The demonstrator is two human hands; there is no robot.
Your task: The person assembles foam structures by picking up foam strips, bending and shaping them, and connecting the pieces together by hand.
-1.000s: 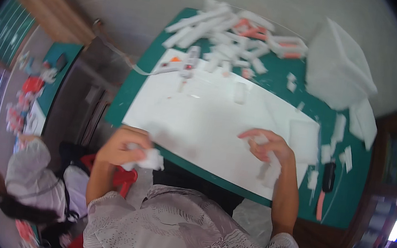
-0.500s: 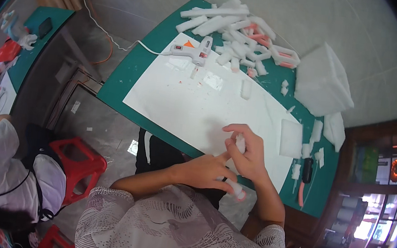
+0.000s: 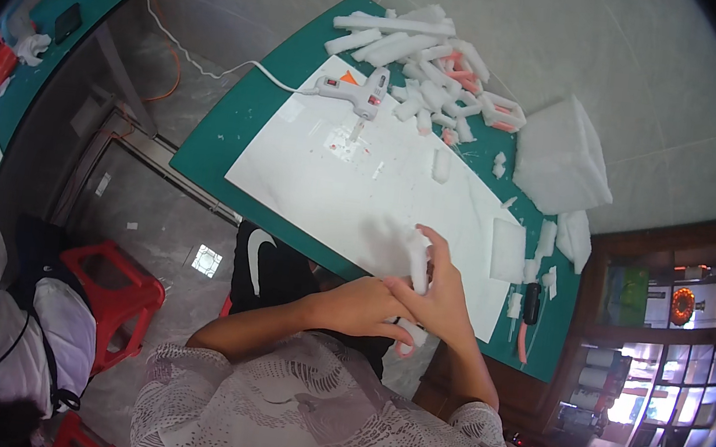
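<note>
Close in front of my body, over the table's near edge, my two hands meet around white foam. My right hand (image 3: 442,299) is closed on a white foam piece (image 3: 418,264), which stands up between its thumb and fingers. Fingers of my left hand (image 3: 357,306) are curled round the lower white foam, whose pink end (image 3: 404,349) pokes out below them. Whether the upper and lower foam are one piece is hidden by the hands. Beyond them, a white hot glue gun (image 3: 353,92) lies on the white board (image 3: 320,166), its nozzle toward me.
Foam strips and small frames (image 3: 421,54) pile up at the table's (image 3: 219,124) far side. To the right stand a big white foam block (image 3: 560,158), a foam slab (image 3: 509,249) and a black-handled tool (image 3: 532,303). At left, another person (image 3: 9,299) sits near a red stool (image 3: 124,303).
My right hand has turned and its fingers have closed more, so the upper foam piece shows more plainly. Both hands have come nearer together. The whole view has shifted slightly.
</note>
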